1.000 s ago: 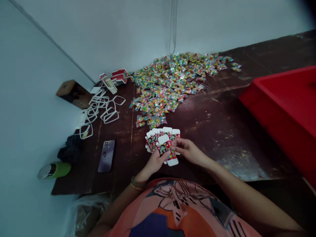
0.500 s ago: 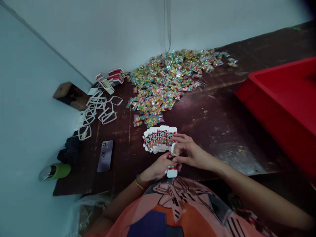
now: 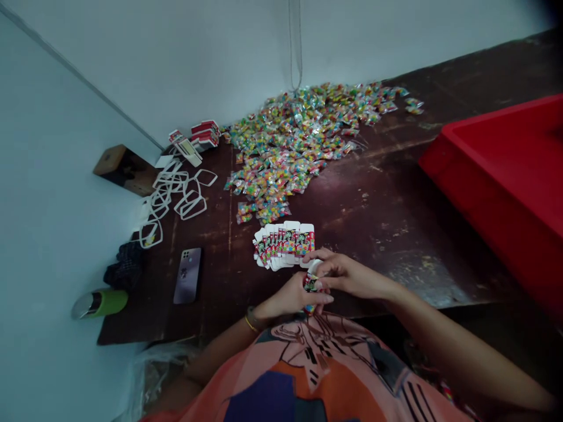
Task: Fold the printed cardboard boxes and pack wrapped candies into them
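Note:
A small printed candy box (image 3: 310,283), red with a colourful pattern, is held close to my body at the table's front edge. My left hand (image 3: 292,295) wraps round it from the left, thumb across its front. My right hand (image 3: 338,273) pinches the white flaps at its upper end, partly hiding them. Just beyond my hands lies a fanned row of flat printed boxes (image 3: 281,243) with white flaps. Behind that row spreads a large heap of clear packets of coloured candies (image 3: 290,146).
A red tray (image 3: 479,176) stands at the right. Leftward are a phone (image 3: 187,275), a green bottle (image 3: 109,302), dark cloth (image 3: 124,266), white loops (image 3: 189,196), a brown box (image 3: 125,170) and stacked red-and-white cartons (image 3: 206,135). A cord (image 3: 295,47) hangs at the wall.
The box in my hands has turned: its white lower flap no longer shows and the printed face is now visible. My right hand has shifted slightly down, off the fanned row.

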